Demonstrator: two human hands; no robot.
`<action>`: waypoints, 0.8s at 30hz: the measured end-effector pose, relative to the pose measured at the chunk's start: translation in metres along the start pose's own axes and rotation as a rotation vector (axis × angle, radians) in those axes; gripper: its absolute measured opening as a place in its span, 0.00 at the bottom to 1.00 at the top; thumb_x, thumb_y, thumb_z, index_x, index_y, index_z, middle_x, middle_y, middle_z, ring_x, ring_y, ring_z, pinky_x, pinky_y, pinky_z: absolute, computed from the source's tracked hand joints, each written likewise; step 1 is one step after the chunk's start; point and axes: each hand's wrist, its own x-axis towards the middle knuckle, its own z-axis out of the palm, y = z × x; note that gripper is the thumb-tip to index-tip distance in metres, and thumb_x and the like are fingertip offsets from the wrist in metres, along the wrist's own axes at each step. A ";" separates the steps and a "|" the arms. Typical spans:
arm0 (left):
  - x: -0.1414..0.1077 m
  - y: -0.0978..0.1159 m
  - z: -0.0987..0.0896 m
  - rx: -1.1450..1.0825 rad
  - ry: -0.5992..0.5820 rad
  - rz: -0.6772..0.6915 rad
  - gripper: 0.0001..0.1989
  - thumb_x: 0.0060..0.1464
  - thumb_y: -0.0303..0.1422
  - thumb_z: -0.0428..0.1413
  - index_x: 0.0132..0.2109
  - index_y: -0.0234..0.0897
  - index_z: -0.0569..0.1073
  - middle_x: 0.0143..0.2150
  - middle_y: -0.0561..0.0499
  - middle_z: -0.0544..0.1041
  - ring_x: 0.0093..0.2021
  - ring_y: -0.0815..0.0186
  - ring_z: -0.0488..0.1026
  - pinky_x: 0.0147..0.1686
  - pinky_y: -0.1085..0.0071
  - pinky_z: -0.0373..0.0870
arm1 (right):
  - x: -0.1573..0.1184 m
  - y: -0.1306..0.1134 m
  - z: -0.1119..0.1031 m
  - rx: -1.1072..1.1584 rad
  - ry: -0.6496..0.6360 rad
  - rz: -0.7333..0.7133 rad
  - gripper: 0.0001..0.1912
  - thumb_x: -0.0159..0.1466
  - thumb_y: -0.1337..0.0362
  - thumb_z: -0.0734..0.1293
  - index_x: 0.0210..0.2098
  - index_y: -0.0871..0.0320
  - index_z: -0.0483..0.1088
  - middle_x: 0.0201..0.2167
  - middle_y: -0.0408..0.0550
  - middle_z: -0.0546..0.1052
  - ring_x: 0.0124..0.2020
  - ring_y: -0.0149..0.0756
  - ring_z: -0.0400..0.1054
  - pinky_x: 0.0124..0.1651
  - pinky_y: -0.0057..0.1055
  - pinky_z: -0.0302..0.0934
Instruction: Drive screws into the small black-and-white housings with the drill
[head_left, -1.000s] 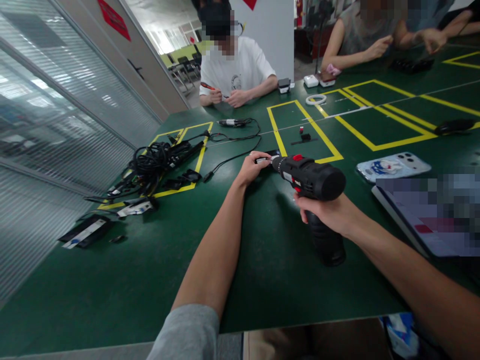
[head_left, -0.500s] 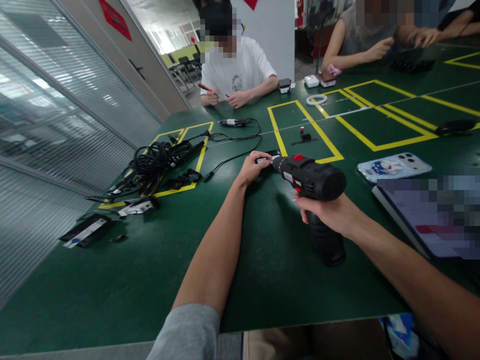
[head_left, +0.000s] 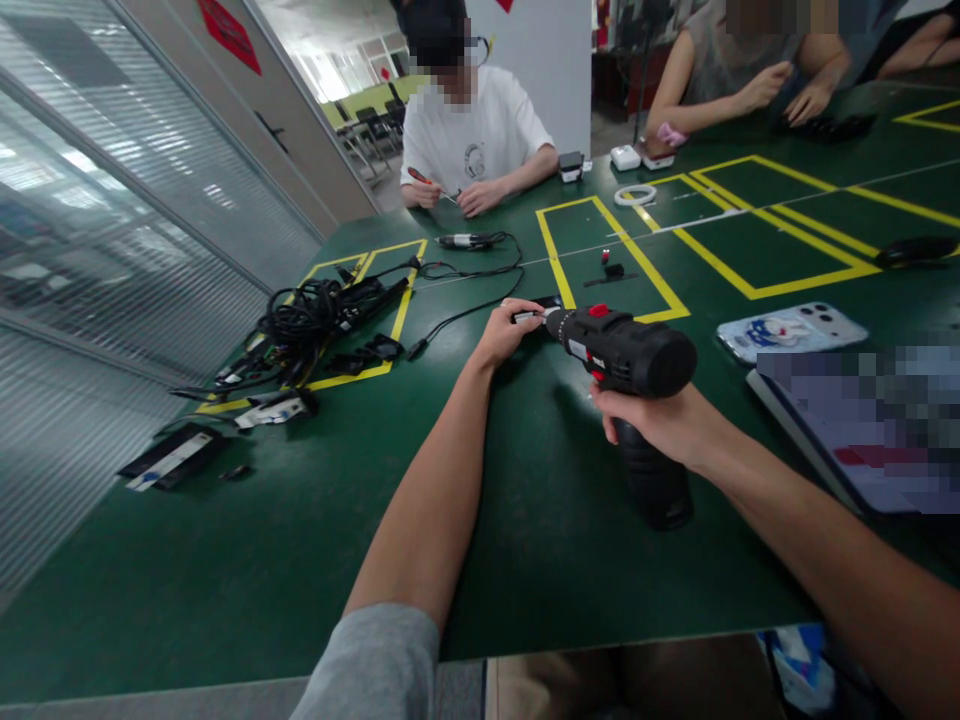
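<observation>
Head view: co-worker's hand (head_left: 810,100) lowered since earlier, now down by black object (head_left: 838,127) near far edge of table (head_left: 300,580); drill (head_left: 628,350) all but unmoved. Right hand (head_left: 656,420) clenched round drill's grip, held above table, in from near edge. Left hand (head_left: 506,332), farther in, pinches small dark piece (head_left: 553,301) at drill's tip. Cable tangle (head_left: 307,318) toward left edge, phone (head_left: 791,331) right of drill.

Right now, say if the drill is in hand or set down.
In hand: the right hand grips the drill by its handle.

Co-worker's hand (head_left: 811,102) at upper right lowered, now beside black object (head_left: 840,127)
</observation>
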 end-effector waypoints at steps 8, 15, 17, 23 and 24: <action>-0.001 0.002 0.000 0.011 -0.004 -0.005 0.11 0.49 0.35 0.60 0.41 0.39 0.79 0.45 0.49 0.78 0.51 0.60 0.71 0.58 0.61 0.64 | 0.003 0.007 -0.001 -0.017 -0.020 -0.028 0.04 0.59 0.65 0.66 0.28 0.55 0.71 0.19 0.43 0.74 0.24 0.37 0.69 0.34 0.36 0.62; -0.001 0.002 0.000 0.000 0.000 -0.009 0.11 0.49 0.34 0.60 0.41 0.39 0.79 0.45 0.48 0.78 0.51 0.60 0.71 0.58 0.61 0.64 | 0.002 0.007 -0.001 0.002 -0.018 -0.025 0.03 0.59 0.65 0.66 0.29 0.55 0.71 0.19 0.43 0.74 0.23 0.36 0.69 0.34 0.36 0.62; -0.001 0.002 0.001 0.012 -0.001 -0.013 0.10 0.49 0.34 0.60 0.40 0.39 0.79 0.45 0.49 0.78 0.51 0.60 0.71 0.58 0.61 0.64 | 0.002 0.007 0.000 0.013 -0.015 -0.011 0.03 0.59 0.65 0.66 0.29 0.55 0.71 0.19 0.43 0.74 0.23 0.36 0.69 0.33 0.35 0.62; 0.000 0.001 0.001 0.013 0.002 -0.003 0.11 0.49 0.35 0.60 0.41 0.39 0.79 0.45 0.49 0.78 0.51 0.60 0.71 0.58 0.61 0.64 | 0.003 0.003 0.001 0.022 -0.002 0.007 0.02 0.58 0.66 0.67 0.28 0.55 0.70 0.18 0.43 0.73 0.22 0.36 0.68 0.31 0.35 0.61; 0.000 0.001 0.001 0.011 0.001 -0.002 0.11 0.49 0.35 0.60 0.41 0.39 0.79 0.45 0.49 0.78 0.51 0.60 0.71 0.58 0.61 0.64 | 0.003 0.002 0.001 0.020 0.002 0.008 0.02 0.57 0.66 0.67 0.28 0.55 0.70 0.18 0.43 0.73 0.22 0.36 0.68 0.31 0.35 0.61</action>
